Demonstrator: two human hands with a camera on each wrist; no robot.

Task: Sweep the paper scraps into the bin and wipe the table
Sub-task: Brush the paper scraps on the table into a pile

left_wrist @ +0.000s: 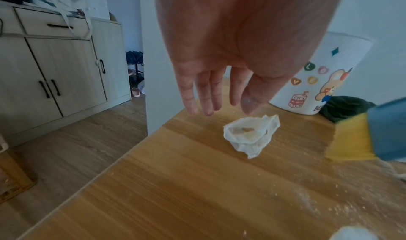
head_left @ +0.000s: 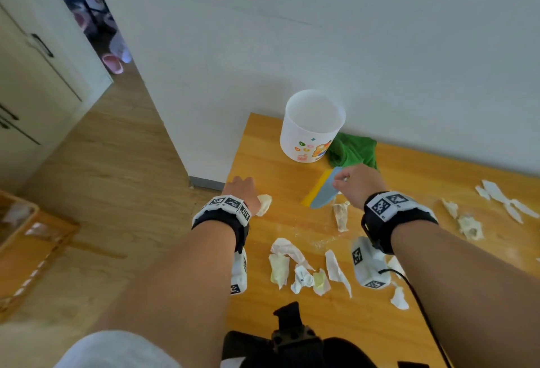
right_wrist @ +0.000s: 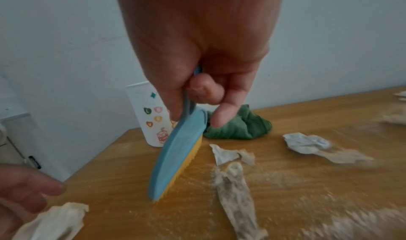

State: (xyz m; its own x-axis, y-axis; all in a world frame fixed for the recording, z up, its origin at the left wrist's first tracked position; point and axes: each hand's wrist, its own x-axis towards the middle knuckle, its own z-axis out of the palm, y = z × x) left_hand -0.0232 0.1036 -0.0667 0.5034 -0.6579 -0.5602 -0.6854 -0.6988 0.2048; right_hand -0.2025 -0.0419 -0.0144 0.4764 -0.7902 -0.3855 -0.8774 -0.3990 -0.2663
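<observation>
Right hand [right_wrist: 197, 80] grips the handle of a blue hand brush [right_wrist: 175, 153] whose yellow bristles [right_wrist: 186, 162] rest on the wooden table [head_left: 365, 323], tilted, just in front of the white bin [head_left: 311, 128]. Left hand [left_wrist: 219, 70] hovers with fingers straight and relaxed, holding nothing, just above a crumpled paper scrap [left_wrist: 252, 134] near the table's left edge.

Sweeping looks barely begun: torn paper scraps [head_left: 301, 268] lie scattered across the near and right parts of the table, with fine crumbs [head_left: 321, 242] dusted between them. To do this well, I would keep the bristles flat against the wood and draw the pieces in short strokes into one heap. Since the bin stands upright on the tabletop, it probably needs tipping or holding at the table edge by the free hand; light scraps may flutter away if brushed fast.

As far as the head view shows, the bin holds nothing; cartoon stickers decorate its side. A green cloth [head_left: 352, 150] lies bunched just beside the bin against the wall, untouched, ready for the wiping that comes last.
</observation>
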